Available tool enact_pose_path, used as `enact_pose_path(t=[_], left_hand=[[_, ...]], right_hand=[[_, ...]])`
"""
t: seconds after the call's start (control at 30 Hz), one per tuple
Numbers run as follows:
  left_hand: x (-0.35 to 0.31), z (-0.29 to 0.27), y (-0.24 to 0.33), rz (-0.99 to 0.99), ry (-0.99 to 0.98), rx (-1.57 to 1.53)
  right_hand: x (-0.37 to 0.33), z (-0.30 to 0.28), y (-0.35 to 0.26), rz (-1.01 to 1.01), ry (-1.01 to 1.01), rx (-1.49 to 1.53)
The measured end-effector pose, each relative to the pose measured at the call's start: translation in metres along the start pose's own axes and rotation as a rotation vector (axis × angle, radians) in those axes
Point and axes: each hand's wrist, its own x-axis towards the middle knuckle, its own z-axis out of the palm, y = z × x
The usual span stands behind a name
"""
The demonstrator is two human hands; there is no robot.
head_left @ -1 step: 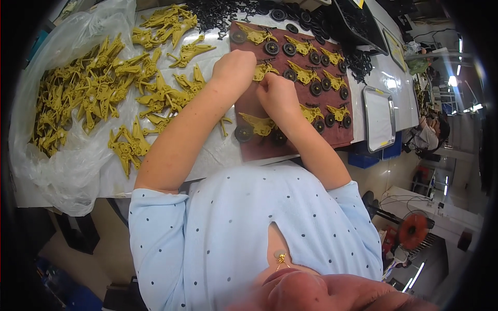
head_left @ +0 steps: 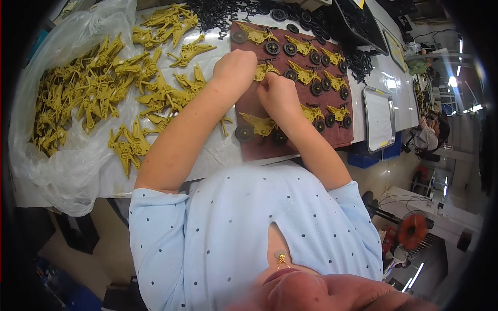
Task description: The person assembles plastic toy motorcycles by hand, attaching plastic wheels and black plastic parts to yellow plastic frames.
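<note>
Seen from above: white worktable (head_left: 218,150), near edge just in front of a light blue dotted shirt (head_left: 249,233). Little bare surface: only a narrow white strip between the brown mat (head_left: 342,136) and the loose yellow pieces.

Left hand (head_left: 234,67) and right hand (head_left: 277,92) close together at the mat's left side, both curled around one yellow plastic toy part (head_left: 265,70); fingers bent and pinched on it, exact grip hidden behind the knuckles.

On the mat, about ten yellow toy bodies in rows, most with a black wheel (head_left: 272,47) beside them; one assembled piece (head_left: 257,124) just under the right wrist.

To the left, a heap of unassembled yellow parts (head_left: 88,93), too many to count, spilling from a clear plastic bag (head_left: 57,171).

At the far edge, a pile of black parts (head_left: 223,10). To the right, one metal tray (head_left: 379,118), well apart from the hands.
</note>
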Motion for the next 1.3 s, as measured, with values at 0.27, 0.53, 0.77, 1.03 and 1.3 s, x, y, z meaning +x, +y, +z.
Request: enact_pose_path(t=[0.27,0.53,0.77,1.03,1.3], left_hand=[[0.001,-0.005,0.007,-0.011,-0.028,-0.016],[0.005,0.003,-0.003,-0.015,0.011,-0.077],[0.008,0.003,-0.005,-0.018,-0.022,-0.087],[0.002,-0.006,0.001,-0.040,-0.014,-0.137],[0.003,-0.008,0.005,-0.019,0.003,-0.110]], right_hand=[[0.017,0.003,-0.019,0.056,-0.144,-0.014],[0.010,-0.004,-0.002,0.189,-0.143,-0.032],[0.005,-0.003,-0.005,0.042,-0.080,-0.076],[0.011,0.001,-0.014,0.108,-0.139,-0.275],[0.039,-0.002,-0.019,0.300,-0.359,-0.247]])
